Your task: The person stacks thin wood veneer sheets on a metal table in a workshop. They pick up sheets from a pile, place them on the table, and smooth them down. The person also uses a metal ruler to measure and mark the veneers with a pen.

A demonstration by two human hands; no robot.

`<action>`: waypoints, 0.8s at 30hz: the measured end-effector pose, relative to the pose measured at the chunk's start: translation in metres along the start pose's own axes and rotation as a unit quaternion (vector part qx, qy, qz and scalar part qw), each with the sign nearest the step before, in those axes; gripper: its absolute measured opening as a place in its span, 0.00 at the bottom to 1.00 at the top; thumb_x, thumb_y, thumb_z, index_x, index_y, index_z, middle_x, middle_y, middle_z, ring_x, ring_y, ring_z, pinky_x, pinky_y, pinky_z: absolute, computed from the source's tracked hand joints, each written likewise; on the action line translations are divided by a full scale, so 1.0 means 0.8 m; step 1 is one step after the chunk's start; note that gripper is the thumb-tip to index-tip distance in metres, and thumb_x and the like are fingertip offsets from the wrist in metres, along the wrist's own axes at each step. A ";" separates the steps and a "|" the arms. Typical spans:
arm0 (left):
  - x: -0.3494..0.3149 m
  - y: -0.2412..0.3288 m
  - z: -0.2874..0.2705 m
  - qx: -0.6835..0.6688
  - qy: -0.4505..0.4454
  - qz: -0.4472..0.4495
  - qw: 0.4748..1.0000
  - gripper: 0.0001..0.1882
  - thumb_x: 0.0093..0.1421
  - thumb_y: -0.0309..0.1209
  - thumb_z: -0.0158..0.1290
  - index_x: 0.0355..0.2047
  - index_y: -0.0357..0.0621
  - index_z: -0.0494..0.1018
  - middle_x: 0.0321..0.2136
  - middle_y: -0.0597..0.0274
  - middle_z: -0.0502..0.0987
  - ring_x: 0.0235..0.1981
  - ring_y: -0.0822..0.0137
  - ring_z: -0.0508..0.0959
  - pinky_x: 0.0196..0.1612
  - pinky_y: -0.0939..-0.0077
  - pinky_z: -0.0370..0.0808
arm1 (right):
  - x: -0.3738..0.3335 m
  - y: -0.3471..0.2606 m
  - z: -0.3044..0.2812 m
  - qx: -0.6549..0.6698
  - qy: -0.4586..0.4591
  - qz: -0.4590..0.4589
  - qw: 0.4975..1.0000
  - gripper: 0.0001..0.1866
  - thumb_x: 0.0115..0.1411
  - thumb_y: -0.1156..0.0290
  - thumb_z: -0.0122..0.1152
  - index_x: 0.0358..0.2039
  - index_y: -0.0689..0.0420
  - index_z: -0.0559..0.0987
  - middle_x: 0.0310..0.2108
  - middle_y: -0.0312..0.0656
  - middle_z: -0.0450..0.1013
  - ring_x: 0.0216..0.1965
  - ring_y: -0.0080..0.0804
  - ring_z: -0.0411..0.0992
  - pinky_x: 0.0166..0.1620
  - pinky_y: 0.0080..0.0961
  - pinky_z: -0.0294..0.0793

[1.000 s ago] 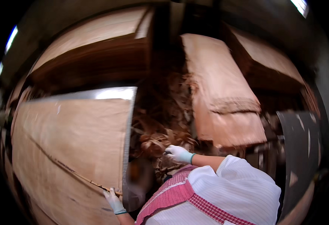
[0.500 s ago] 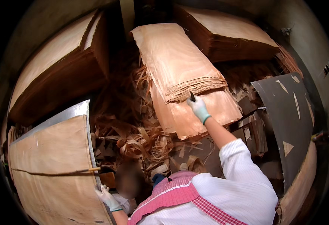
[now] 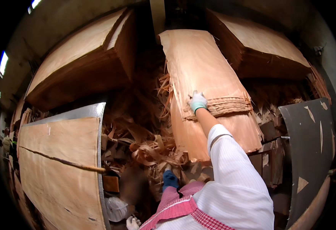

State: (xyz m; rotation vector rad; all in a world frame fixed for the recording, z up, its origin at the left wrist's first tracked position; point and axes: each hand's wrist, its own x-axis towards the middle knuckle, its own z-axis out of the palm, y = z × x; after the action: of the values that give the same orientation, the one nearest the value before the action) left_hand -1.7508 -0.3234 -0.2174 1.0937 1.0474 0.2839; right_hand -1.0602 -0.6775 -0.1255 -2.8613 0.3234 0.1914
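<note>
My right hand (image 3: 197,102), in a white glove with a teal cuff, rests at the left end of the overlapping veneer edges (image 3: 229,106). Its fingers are bent; a small dark spot shows by them, but what they hold is unclear. Beneath lies a long stack of thin wood veneer sheets (image 3: 202,61), its near part (image 3: 233,132) lower than the stepped edges. My left hand (image 3: 132,223), also gloved, is low at the lower edge, near a whitish bundle (image 3: 116,209). Its fingers look curled, and anything inside them is hidden.
Tall veneer stacks stand at the far left (image 3: 80,57) and far right (image 3: 267,42). A thin stick (image 3: 68,161) lies across a veneer-topped board (image 3: 57,184) at left. Veneer scraps (image 3: 148,149) cover the floor. A dark grey sheet (image 3: 309,130) stands at right.
My right hand has moved left along the stepped veneer edges; the dark tool it held upright no longer shows clearly. My left hand has come away from the left board's edge. The view has shifted.
</note>
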 end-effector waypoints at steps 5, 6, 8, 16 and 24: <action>0.117 0.033 0.088 0.205 -0.119 -0.063 0.969 0.17 0.67 0.28 0.43 0.54 0.34 0.65 0.44 0.58 0.72 0.41 0.68 0.74 0.40 0.77 0.75 | 0.018 -0.008 0.027 -0.018 0.030 0.029 0.999 0.25 0.58 0.61 0.58 0.54 0.56 0.68 0.51 0.60 0.68 0.46 0.55 0.75 0.45 0.48 0.76; 0.141 0.052 0.125 0.171 -0.136 -0.024 0.975 0.16 0.66 0.28 0.44 0.52 0.34 0.65 0.39 0.58 0.73 0.34 0.70 0.74 0.34 0.79 0.74 | 0.022 -0.005 0.025 -0.022 0.052 0.027 0.998 0.20 0.59 0.62 0.57 0.49 0.57 0.72 0.44 0.56 0.73 0.44 0.53 0.75 0.45 0.45 0.76; 0.183 0.102 0.200 0.180 -0.173 0.054 0.967 0.14 0.66 0.28 0.46 0.50 0.34 0.66 0.34 0.59 0.74 0.28 0.74 0.74 0.30 0.81 0.74 | 0.031 0.002 0.009 -0.017 0.006 -0.008 1.000 0.18 0.59 0.63 0.56 0.48 0.57 0.73 0.41 0.54 0.75 0.44 0.51 0.76 0.45 0.43 0.76; 0.269 0.242 0.468 0.283 -0.313 0.098 0.901 0.13 0.65 0.29 0.48 0.48 0.35 0.70 0.36 0.60 0.76 0.33 0.73 0.76 0.36 0.80 0.75 | 0.036 0.030 -0.043 0.096 -0.090 -0.029 0.991 0.21 0.51 0.57 0.66 0.43 0.54 0.76 0.42 0.48 0.77 0.47 0.46 0.74 0.48 0.37 0.72; 0.218 0.227 0.632 0.316 -0.477 0.105 0.813 0.15 0.66 0.29 0.48 0.50 0.33 0.69 0.39 0.56 0.77 0.36 0.70 0.78 0.39 0.77 0.75 | 0.042 0.033 -0.038 0.162 -0.146 0.013 0.976 0.19 0.55 0.54 0.59 0.41 0.54 0.79 0.37 0.47 0.78 0.40 0.41 0.75 0.44 0.32 0.72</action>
State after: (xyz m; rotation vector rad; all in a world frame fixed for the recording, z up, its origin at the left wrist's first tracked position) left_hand -1.2013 -0.4202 -0.1312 1.6875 0.0724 -0.4702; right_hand -1.0309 -0.7175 -0.1081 -2.4639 0.3016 0.5089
